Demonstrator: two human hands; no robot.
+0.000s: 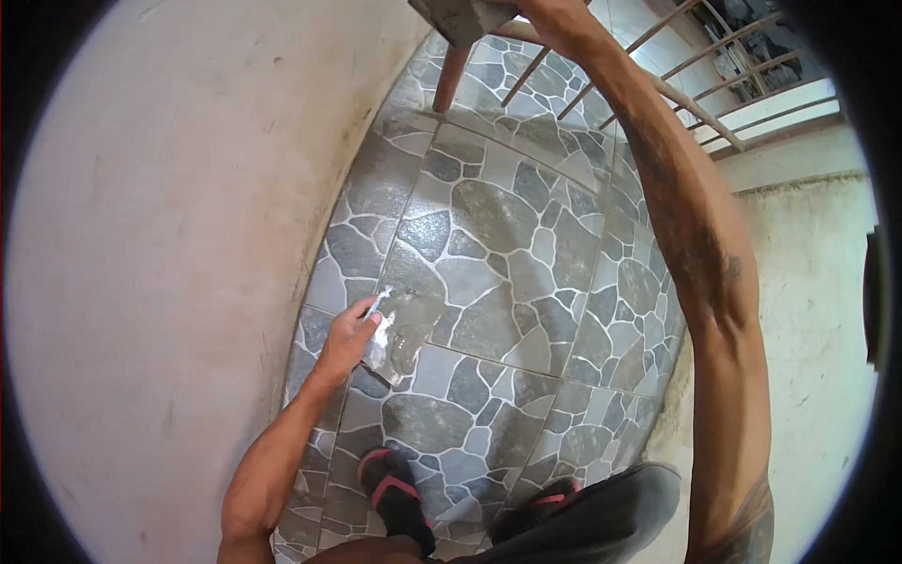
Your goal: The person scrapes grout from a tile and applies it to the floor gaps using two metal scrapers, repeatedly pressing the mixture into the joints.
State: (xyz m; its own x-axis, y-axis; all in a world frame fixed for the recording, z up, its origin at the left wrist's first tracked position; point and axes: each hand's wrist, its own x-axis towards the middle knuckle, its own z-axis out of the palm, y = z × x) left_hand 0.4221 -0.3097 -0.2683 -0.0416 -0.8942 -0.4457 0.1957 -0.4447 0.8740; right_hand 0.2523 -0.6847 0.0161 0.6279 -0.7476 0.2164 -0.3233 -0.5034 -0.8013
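Note:
My left hand [349, 340] is closed at the edge of a flat plate [406, 329] smeared with wet grey putty and some white. A thin white-coated piece [379, 301] sticks out between thumb and fingers. Held over the tiled floor, the plate reaches out to the right of the hand. Far up at the top edge, my right hand [550, 11] is partly cut off and its fingers are hidden. It is right beside a grey block-like piece [460, 19] on a reddish-brown post [453, 80]; whether it grips anything I cannot tell.
Stone-patterned tiles [489, 211] cover the narrow floor. A stained plaster wall [178, 244] rises on the left and another wall [808, 244] on the right. Brown railing bars [667, 89] slant across the top right. My sandalled foot [390, 484] stands below the plate.

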